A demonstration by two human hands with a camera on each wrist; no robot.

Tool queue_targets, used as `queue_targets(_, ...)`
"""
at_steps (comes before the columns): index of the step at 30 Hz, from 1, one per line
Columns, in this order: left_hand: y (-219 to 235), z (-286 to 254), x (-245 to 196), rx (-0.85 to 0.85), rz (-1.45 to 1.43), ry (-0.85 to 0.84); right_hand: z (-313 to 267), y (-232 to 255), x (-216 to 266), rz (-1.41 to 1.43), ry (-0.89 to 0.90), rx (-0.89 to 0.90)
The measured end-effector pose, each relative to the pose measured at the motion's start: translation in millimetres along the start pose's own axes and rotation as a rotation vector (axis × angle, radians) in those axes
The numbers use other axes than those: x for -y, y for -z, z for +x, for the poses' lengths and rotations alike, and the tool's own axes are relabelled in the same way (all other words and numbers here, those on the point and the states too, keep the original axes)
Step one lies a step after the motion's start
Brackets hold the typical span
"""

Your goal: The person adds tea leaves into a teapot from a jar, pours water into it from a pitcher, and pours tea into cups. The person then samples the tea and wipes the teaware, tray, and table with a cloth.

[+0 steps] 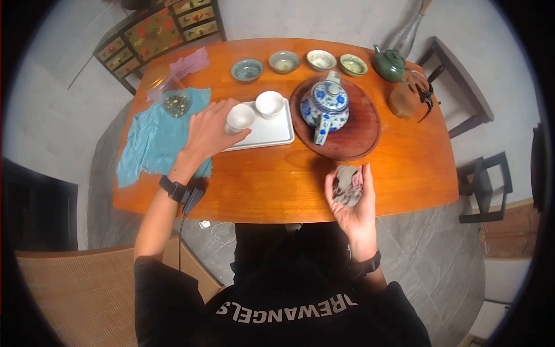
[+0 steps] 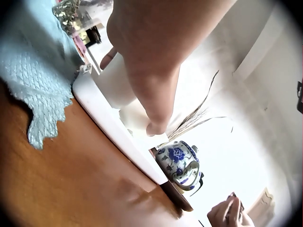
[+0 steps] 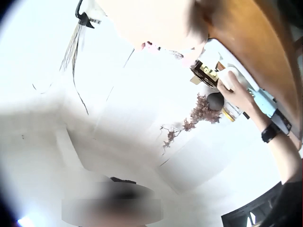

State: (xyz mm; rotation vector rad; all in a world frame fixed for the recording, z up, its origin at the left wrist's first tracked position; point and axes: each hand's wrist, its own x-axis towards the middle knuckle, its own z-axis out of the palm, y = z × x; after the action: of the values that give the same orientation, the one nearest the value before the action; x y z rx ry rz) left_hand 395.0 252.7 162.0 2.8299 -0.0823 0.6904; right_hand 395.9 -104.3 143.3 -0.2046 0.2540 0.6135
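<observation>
My left hand (image 1: pixel 207 132) grips a white cup (image 1: pixel 240 118) at the left end of a white tray (image 1: pixel 274 136), thumb on its near side and fingers around the far side. The left wrist view has this cup (image 2: pixel 116 85) low over the tray. Behind it to the right, a second white cup (image 1: pixel 269 106) stands on the tray. Over the table's front edge, my right hand (image 1: pixel 357 217) holds a crumpled grey cloth (image 1: pixel 347 188) with a pink patch, palm up. The right wrist view is washed out around that hand.
A blue-and-white teapot (image 1: pixel 325 107) sits on a round wooden board (image 1: pixel 361 136). Several small bowls (image 1: pixel 247 70) line the back, near a green teapot (image 1: pixel 390 65) and a glass pitcher (image 1: pixel 403 101). At left, a jar (image 1: pixel 175 103) stands on a light-blue cloth (image 1: pixel 153 141).
</observation>
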Motion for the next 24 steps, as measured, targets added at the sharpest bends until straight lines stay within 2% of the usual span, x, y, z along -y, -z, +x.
queue_targets(1, 0.7, 0.1, -1.8, 0.0, -0.006, -0.015, 5.2, -2.2, 11.4, 0.063, 0.001, -0.146)
queue_targets(3, 1.2, 0.4, -5.2, 0.004, -0.022, -0.029, 13.8, -19.2, 40.3, 0.066, 0.056, 0.047)
queue_targets(5, 0.2, 0.7, -4.8, 0.006, -0.029, -0.041, 30.5, -28.8, 88.0, -0.205, 0.268, 0.16)
queue_targets(6, -0.7, 1.5, -4.9, 0.01, -0.025, -0.033, 41.5, -36.9, 114.8, -0.236, 0.334, 0.241)
queue_targets(8, -0.7, 2.4, -6.6, 0.017, -0.037, -0.032, 62.9, -72.0, 159.9, -0.488, 0.574, 0.238)
queue_targets(9, 0.0, 2.6, -7.6, 0.029, -0.036, -0.012, 83.3, -79.9, 194.7, -0.657, 0.614, 0.37)
queue_targets(10, 0.3, 2.9, -9.1, 0.022, -0.044, -0.02, 94.2, -96.2, 211.5, -0.773, 0.729, 0.279)
queue_targets(12, 1.2, 2.6, -11.6, 0.047, -0.031, 0.02, 107.5, -124.5, 237.6, -1.024, 0.823, 0.097)
queue_targets(13, 1.0, 2.9, -11.8, 0.04, -0.034, 0.014, 113.9, -133.1, 249.6, -1.027, 0.832, 0.099)
queue_targets(15, -0.3, 2.3, -12.0, 0.028, -0.051, 0.011, 128.5, -144.7, 274.4, -1.04, 0.643, 0.086)
queue_targets(16, -1.3, 2.7, -12.1, 0.025, -0.052, 0.009, 150.8, -141.0, 291.9, -0.99, 0.656, 0.089)
queue_targets(20, -1.4, 2.3, -15.0, 0.028, -0.016, 0.015, 150.9, -161.1, 257.0, -0.976, 0.703, 0.031)
queue_targets(22, -0.5, 2.5, -16.3, 0.028, 0.0, 0.021, 183.5, -143.1, 292.1, -1.036, 0.692, 0.061)
queue_targets(23, -0.1, 2.6, -16.6, 0.035, 0.011, 0.021, 187.5, -143.0, 294.3, -1.093, 0.682, 0.088)
queue_targets(24, 0.2, 3.0, -16.7, 0.043, 0.023, 0.019, 190.7, -141.6, 296.3, -1.144, 0.719, -0.018)
